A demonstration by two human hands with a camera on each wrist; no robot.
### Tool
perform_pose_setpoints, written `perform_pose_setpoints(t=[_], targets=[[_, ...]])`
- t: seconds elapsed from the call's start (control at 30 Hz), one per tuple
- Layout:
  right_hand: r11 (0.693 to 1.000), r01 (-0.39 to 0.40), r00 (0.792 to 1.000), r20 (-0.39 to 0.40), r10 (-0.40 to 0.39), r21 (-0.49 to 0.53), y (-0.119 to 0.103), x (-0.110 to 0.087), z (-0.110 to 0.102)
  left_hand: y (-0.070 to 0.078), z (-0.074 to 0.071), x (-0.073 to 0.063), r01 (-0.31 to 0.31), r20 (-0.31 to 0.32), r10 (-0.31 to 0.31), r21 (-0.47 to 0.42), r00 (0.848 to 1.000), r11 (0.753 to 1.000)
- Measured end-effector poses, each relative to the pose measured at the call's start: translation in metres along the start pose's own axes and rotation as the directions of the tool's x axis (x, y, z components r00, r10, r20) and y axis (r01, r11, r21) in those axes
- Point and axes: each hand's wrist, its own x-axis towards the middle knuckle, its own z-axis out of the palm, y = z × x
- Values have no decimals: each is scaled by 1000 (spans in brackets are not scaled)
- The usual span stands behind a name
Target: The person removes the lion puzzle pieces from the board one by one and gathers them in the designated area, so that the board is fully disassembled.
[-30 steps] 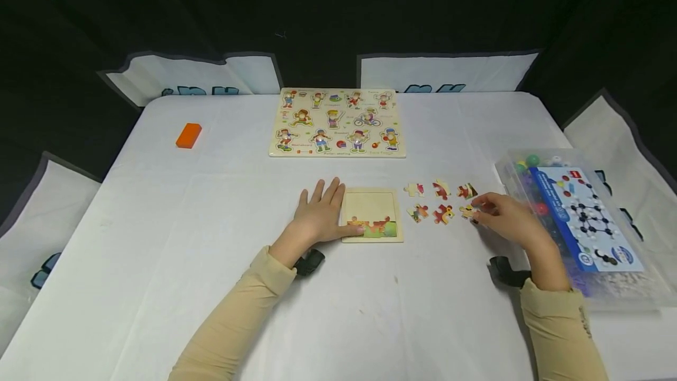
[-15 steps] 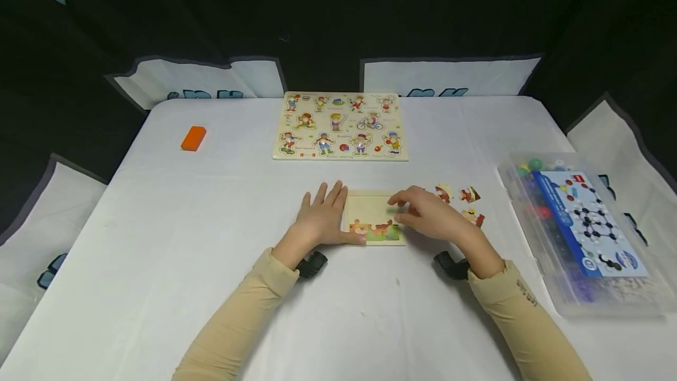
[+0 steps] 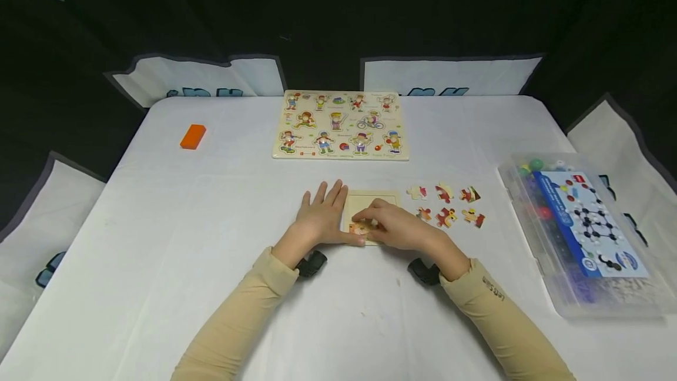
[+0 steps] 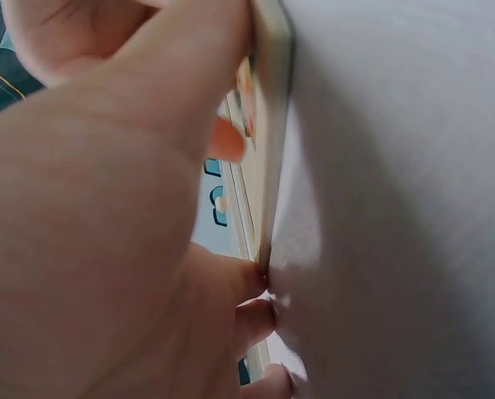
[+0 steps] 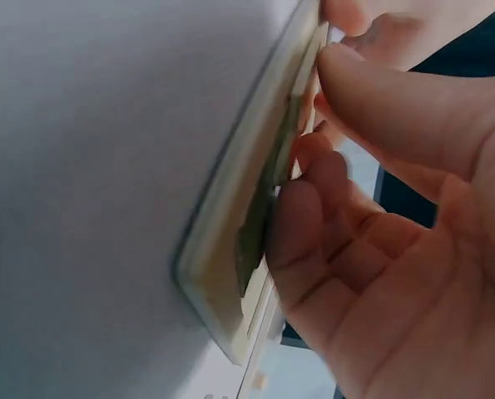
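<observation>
A small wooden puzzle tray [image 3: 365,200] lies mid-table, with jigsaw pieces [image 3: 358,229] fitted along its near side. My left hand [image 3: 316,222] rests flat with fingers spread along the tray's left edge, its thumb across the near left corner. Bent over the tray, my right hand [image 3: 399,227] touches the fitted pieces. From the right wrist, its fingertips [image 5: 295,212] meet a green piece [image 5: 252,237], while the thumb [image 5: 343,71] sits apart, by the tray's edge. The hand covers most of the fitted row in the head view. Several loose pieces [image 3: 446,217] lie right of the tray in two rows.
Behind the tray lies a larger peg puzzle board [image 3: 344,125] with figures. An orange block [image 3: 193,136] sits at the far left. To the right stands a clear plastic box [image 3: 571,304] of coloured balls, a blue and white card [image 3: 592,222] on top.
My right hand has moved left from the loose pieces to the tray's near side; all the loose pieces still lie in their rows. My left hand has stayed on the tray.
</observation>
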Motion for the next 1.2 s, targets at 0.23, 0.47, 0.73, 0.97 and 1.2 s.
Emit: perform_pose_setpoints(t=[0.23,0.47,0.73,0.97,1.2], targets=[[1000,-26,1000,-7,26,8,5,0,1,0,1,0,5,5,-5,-8,1000,1000],[999,-53,999,13,53,-1,4,-1,0,0,2,0,8,5,-8,-4,1000,1000],[999,-35,999,-9,35,10,3,0,-1,0,1,0,1,-1,-1,-2,1000,1000],[999,-39,999,-30,39,23,3,1,-2,0,0,-1,-6,-6,6,-2,1000,1000],[999,-49,998,-42,49,12,2,2,-2,0,-2,-1,-7,-2,7,4,1000,1000]])
